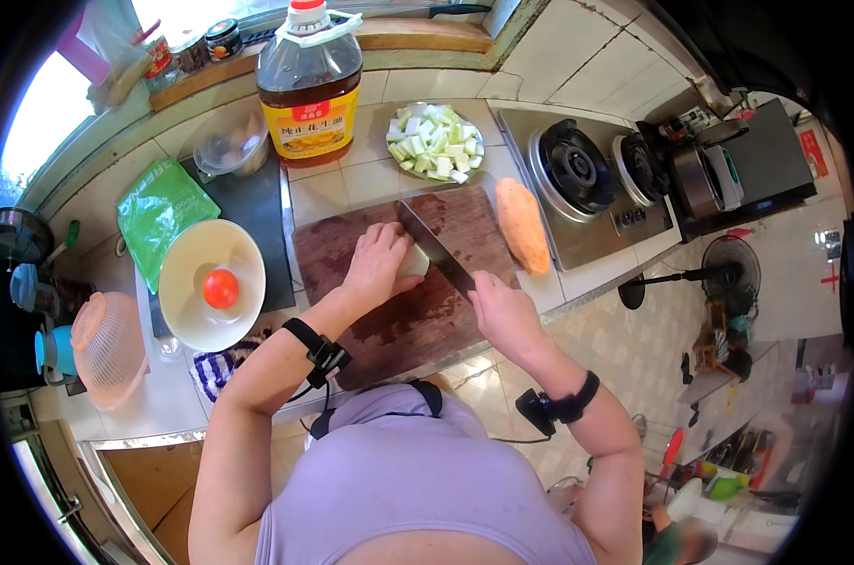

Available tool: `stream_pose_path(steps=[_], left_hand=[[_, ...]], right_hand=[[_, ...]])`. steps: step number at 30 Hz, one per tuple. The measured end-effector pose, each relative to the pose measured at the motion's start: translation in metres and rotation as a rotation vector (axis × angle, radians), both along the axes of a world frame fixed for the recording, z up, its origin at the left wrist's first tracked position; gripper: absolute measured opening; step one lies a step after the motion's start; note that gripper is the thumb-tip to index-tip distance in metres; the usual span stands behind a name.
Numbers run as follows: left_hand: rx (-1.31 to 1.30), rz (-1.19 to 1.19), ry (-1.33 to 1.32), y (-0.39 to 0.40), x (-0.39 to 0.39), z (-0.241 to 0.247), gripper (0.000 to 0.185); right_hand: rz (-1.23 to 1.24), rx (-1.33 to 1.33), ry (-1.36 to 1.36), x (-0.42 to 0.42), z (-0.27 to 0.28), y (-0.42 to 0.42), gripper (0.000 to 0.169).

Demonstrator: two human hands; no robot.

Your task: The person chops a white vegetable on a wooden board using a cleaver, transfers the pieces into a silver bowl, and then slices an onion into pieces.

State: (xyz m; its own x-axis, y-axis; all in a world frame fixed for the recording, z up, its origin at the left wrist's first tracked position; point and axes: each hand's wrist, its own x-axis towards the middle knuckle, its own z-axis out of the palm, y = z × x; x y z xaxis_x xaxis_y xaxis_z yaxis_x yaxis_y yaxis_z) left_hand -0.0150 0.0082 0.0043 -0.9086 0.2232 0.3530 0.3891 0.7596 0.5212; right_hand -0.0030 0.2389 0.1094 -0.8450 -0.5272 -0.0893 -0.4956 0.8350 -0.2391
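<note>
On a dark wooden cutting board (399,339) my left hand (377,261) presses down a pale green-white piece of vegetable (416,263), its fingers covering much of it. My right hand (505,311) grips the handle of a kitchen cleaver (437,251). The blade stands just to the right of the vegetable, close against its cut face; whether it touches I cannot tell. Beyond the board, a plate (393,164) is heaped with pale green vegetable chunks (434,141). A peeled sweet potato (522,226) lies along the board's right side.
A gas stove (575,176) is at right, a large oil jug (310,106) behind the board. Leftward are a cream bowl (180,311) holding a tomato (221,289), a green bag (162,212), a lidded plastic container (231,145) and a peach colander (109,353). Another person (670,540) shows at lower right.
</note>
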Motion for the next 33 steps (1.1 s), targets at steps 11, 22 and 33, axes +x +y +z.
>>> stream_pose_path(steps=[11, 22, 33], left_hand=[[0.070, 0.015, -0.013, 0.002, 0.000, -0.020, 0.067], [0.125, -0.010, 0.000, 0.002, 0.001, -0.026, 0.070], [0.088, -0.001, -0.014, 0.002, 0.001, -0.025, 0.071]], right_hand=[[0.076, 0.084, 0.002, -0.010, -0.002, -0.006, 0.011], [0.073, 0.021, -0.112, -0.032, -0.026, -0.018, 0.017], [0.029, -0.072, -0.056, -0.041, -0.067, -0.036, 0.016]])
